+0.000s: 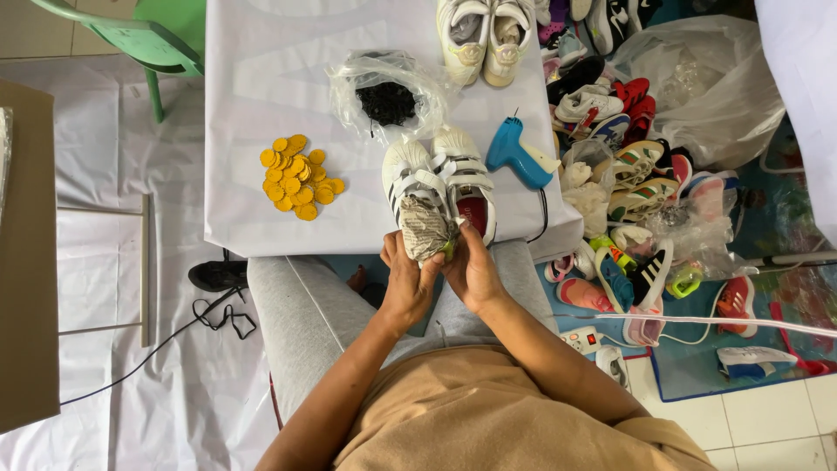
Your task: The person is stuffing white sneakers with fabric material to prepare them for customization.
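left hand (405,277): fingers curled round the lower left side of a wad of crumpled newspaper (425,231), gripping it
right hand (472,269): closed on the right side of the same wad, thumb up by its top
hands: close together, both clamped on the paper
paper wad: at the near table edge, over the lap, touching the heel of the left white shoe (410,179)
right white shoe (466,179): just beside it, red insole showing
table (261,78): white cover
yellow discs (296,177): heap at left
blue glue gun (519,155): right of the shoes
plastic bag (386,94): black bits inside
shoe pile (636,174): floor, right

Green chair (148,35) cropped at top
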